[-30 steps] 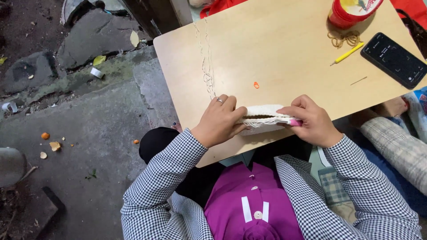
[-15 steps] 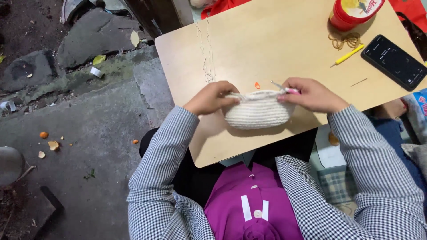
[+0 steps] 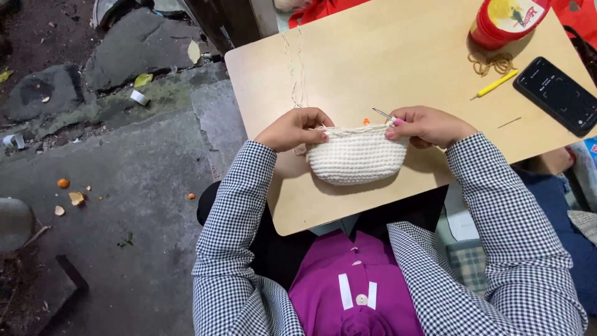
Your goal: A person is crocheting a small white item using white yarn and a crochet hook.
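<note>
While left hand [image 3: 293, 129] pinched cream crochet pouch [image 3: 356, 155] rim, right hand [image 3: 429, 126] gripped pink-handled hook [image 3: 384, 116]; red round tub [image 3: 507, 22] with yellow label stood at table [image 3: 398, 56] far corner.

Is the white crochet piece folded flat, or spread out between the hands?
Spread out: the crochet piece hangs as a rounded pouch, held at its top corners by left hand and right hand.

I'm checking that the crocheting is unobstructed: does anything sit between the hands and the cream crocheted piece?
Nothing visible does. The left hand and right hand already hold the cream crocheted piece by its top edge.
</note>
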